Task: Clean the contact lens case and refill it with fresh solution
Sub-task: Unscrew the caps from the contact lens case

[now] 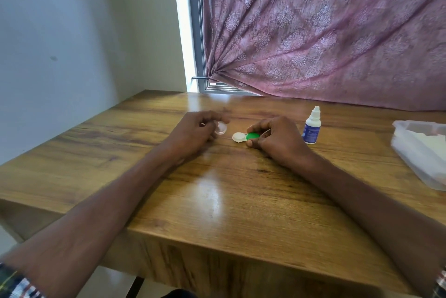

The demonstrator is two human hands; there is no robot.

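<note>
Now L hand [195, 132] holds cap [221, 128]

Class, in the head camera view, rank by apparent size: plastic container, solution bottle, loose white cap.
1. plastic container, though partly cut off by the frame
2. solution bottle
3. loose white cap, held in the left hand

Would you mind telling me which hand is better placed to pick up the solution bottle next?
Right. The right hand rests beside the solution bottle, though it currently steadies the lens case at its green cap. The left hand holds the white cap and sits farther away.
</note>
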